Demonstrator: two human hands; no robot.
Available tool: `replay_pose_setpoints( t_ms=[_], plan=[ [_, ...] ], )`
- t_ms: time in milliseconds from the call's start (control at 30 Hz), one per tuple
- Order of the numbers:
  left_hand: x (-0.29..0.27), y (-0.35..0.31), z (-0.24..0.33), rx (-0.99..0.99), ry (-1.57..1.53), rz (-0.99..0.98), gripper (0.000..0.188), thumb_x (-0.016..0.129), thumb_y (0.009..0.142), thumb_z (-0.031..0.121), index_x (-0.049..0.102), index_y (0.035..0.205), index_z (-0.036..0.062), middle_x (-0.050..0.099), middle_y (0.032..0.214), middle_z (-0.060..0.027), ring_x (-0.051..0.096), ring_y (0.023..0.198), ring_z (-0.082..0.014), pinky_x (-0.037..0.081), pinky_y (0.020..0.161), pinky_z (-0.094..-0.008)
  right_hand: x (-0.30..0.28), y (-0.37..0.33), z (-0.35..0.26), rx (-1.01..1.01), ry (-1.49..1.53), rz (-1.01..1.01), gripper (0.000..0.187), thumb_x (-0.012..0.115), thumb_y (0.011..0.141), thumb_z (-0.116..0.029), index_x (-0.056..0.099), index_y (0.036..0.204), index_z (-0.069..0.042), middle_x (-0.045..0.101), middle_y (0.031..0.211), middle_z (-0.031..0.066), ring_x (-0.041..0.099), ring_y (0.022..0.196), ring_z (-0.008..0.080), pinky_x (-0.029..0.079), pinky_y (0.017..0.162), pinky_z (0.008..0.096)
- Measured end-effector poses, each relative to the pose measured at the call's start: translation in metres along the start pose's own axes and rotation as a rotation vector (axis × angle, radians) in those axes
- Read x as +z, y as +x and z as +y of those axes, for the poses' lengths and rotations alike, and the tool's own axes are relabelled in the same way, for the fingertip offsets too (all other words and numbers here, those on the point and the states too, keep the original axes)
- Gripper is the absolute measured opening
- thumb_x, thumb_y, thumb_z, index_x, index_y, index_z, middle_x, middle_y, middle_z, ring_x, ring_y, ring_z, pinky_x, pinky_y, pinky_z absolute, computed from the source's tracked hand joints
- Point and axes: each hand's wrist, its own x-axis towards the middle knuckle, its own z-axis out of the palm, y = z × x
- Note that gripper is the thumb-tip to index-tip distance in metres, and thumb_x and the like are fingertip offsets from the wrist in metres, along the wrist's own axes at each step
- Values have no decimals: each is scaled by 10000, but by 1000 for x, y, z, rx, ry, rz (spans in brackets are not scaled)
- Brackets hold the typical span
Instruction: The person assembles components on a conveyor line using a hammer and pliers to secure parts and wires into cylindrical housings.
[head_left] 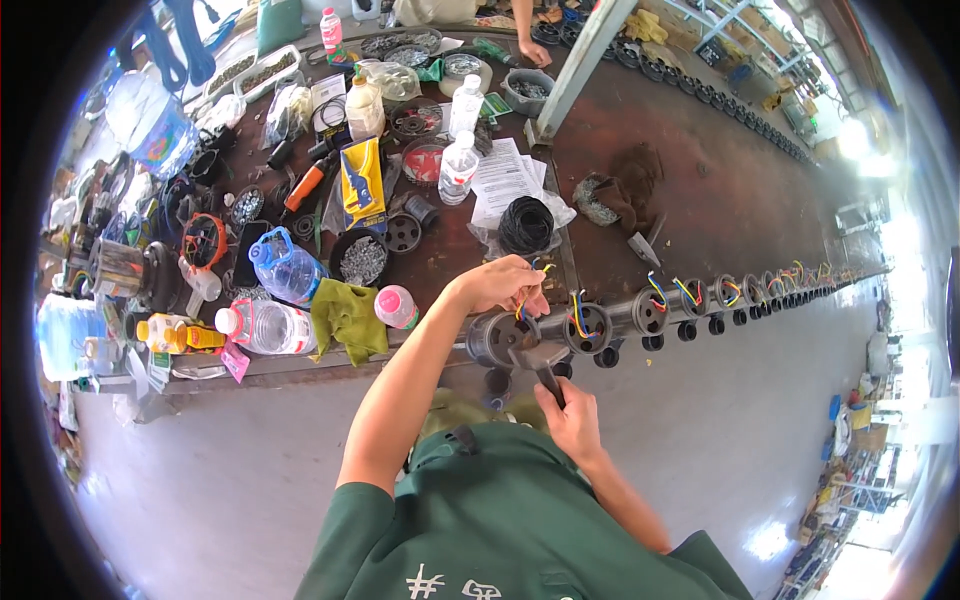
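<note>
My left hand [503, 285] is closed at the top of the nearest round black motor housing [487, 343], its fingers pinched around short coloured wires [543, 268]. A hammer [547, 377] is gripped by its dark handle in my right hand [575, 425]. Its metal head lies over the lower right rim of that housing; whether they touch, I cannot tell. Just to the right stands a second motor housing [588, 328], with blue, yellow and red wires rising from its open face. Further housings of the same sort run off along the table edge.
A dark worktable [690, 210] carries a black wire coil [526, 225], paper sheets [508, 180], bottles and a green cloth [349, 320]. A metal post [580, 75] rises from it. Another person's hand [535, 52] rests at the far side. Grey floor [250, 450] lies before the table.
</note>
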Motion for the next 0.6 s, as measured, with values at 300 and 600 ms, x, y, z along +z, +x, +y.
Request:
replay_pose_setpoints(
  t_ms=[300, 600],
  plan=[
    [-2, 0, -4, 34, -55, -13, 424, 513, 1045, 315, 582, 719, 54, 752, 1002, -209, 657, 816, -156, 495, 645, -284, 16, 30, 20, 20, -253, -40, 291, 663, 973, -313, 664, 953, -22, 649, 699, 199, 657, 657, 408, 491, 587, 442],
    [-9, 2, -20, 92, -118, -44, 430, 480, 1040, 321, 599, 766, 12, 731, 1062, -249, 725, 983, -311, 558, 772, -440, 3, 31, -10, -62, -259, -81, 289, 669, 984, -272, 651, 950, 14, 593, 624, 142, 582, 528, 253, 456, 546, 363]
  ],
)
